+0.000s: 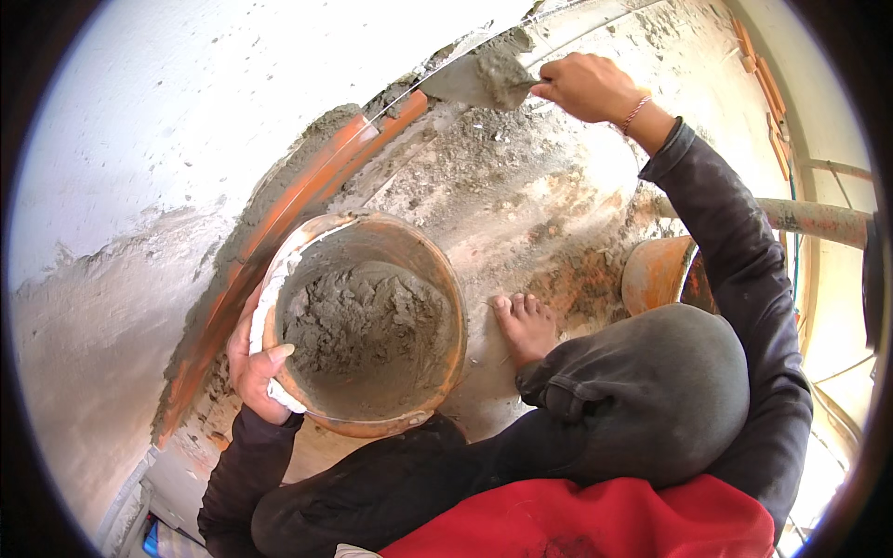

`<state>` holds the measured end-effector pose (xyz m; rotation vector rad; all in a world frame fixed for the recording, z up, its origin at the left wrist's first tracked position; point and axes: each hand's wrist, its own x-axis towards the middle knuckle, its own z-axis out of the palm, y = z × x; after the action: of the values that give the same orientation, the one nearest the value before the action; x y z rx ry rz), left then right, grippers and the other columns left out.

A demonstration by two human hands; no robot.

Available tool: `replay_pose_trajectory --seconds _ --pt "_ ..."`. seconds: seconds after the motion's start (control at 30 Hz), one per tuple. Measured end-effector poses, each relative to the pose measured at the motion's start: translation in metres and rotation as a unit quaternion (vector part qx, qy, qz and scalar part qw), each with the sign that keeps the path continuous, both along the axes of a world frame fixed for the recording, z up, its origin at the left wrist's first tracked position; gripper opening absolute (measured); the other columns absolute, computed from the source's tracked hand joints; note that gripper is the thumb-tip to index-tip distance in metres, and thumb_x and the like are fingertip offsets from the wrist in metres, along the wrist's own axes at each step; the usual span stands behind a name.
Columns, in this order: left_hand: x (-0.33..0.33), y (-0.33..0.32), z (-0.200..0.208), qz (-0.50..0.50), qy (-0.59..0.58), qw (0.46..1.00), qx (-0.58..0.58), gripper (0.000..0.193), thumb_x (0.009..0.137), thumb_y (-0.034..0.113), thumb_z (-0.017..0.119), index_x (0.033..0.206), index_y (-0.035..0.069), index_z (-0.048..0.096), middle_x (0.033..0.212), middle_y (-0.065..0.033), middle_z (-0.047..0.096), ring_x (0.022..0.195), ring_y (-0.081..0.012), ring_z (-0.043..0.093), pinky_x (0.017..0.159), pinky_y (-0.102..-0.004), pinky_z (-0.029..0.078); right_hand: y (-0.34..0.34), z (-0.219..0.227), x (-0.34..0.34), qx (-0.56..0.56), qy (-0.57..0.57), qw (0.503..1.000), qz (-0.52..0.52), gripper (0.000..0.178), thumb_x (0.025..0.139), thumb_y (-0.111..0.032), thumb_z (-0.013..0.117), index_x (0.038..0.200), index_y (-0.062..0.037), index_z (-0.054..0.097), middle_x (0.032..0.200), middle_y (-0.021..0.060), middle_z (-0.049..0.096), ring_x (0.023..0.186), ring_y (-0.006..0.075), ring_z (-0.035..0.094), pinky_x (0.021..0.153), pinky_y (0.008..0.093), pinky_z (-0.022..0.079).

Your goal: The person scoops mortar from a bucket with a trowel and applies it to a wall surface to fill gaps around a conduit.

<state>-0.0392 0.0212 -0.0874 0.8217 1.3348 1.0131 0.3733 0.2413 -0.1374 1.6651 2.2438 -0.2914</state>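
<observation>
My left hand [259, 366] grips the rim of a round bucket [449, 270], thumb over the edge and fingers down its outer side. Wet grey mortar [367, 321] lies in the bucket. At the top, my right hand [586, 86] is closed around the handle of a trowel [460, 82], its blade partly coated with mortar. The blade lies at the foot of the white wall, by the far end of a row of orange bricks [321, 181]. Mortar [246, 246] fills the strip between bricks and wall. The trowel's handle is mostly hidden in my fist.
A taut white string [391, 104] runs along the bricks. An orange-stained container [656, 274] stands right of my bare foot [526, 325]. Beyond my right arm is a horizontal pipe [819, 220]. Crumbs of mortar cover the floor [465, 177]. More orange bricks [767, 88] lie at the far right.
</observation>
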Motion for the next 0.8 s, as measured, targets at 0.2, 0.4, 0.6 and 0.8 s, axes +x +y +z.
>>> replay_pose_trajectory --seconds 0.2,0.4,0.6,0.8 --pt "0.001 0.000 0.002 -0.002 0.006 1.000 -0.010 0.080 0.064 0.024 0.060 0.132 -0.014 0.044 0.138 -0.0227 0.045 0.127 -0.0304 0.047 0.109 -0.0383 0.032 -0.003 -0.003 -0.014 -0.014 -0.041 0.999 -0.006 0.041 0.094 -0.043 0.052 0.094 -0.0060 0.068 0.093 0.0145 0.069 0.094 0.0312 0.066 0.085 0.0432 0.050" --pt "-0.003 -0.003 0.000 -0.006 0.010 1.000 -0.001 0.082 0.064 0.024 0.061 0.134 -0.013 0.043 0.138 -0.0227 0.046 0.126 -0.0296 0.048 0.109 -0.0381 0.032 0.003 0.007 0.005 0.003 -0.029 0.999 -0.035 0.041 0.095 -0.043 0.051 0.097 -0.0061 0.069 0.095 0.0137 0.069 0.094 0.0298 0.066 0.083 0.0429 0.050" --pt "0.006 0.004 0.004 -0.004 -0.025 1.000 -0.003 0.084 0.063 0.024 0.062 0.136 -0.012 0.041 0.136 -0.0222 0.048 0.125 -0.0296 0.049 0.109 -0.0385 0.033 -0.006 -0.003 -0.012 -0.029 -0.031 0.999 -0.016 0.044 0.096 -0.044 0.049 0.094 -0.0043 0.068 0.092 0.0171 0.068 0.092 0.0322 0.066 0.082 0.0442 0.050" --pt "0.001 -0.001 0.002 0.010 -0.013 1.000 -0.009 0.084 0.062 0.023 0.061 0.136 -0.013 0.041 0.136 -0.0222 0.048 0.126 -0.0291 0.048 0.109 -0.0380 0.032 -0.002 0.013 0.001 0.033 -0.044 0.998 -0.016 0.041 0.096 -0.041 0.050 0.091 -0.0050 0.070 0.089 0.0141 0.069 0.088 0.0308 0.067 0.080 0.0436 0.051"
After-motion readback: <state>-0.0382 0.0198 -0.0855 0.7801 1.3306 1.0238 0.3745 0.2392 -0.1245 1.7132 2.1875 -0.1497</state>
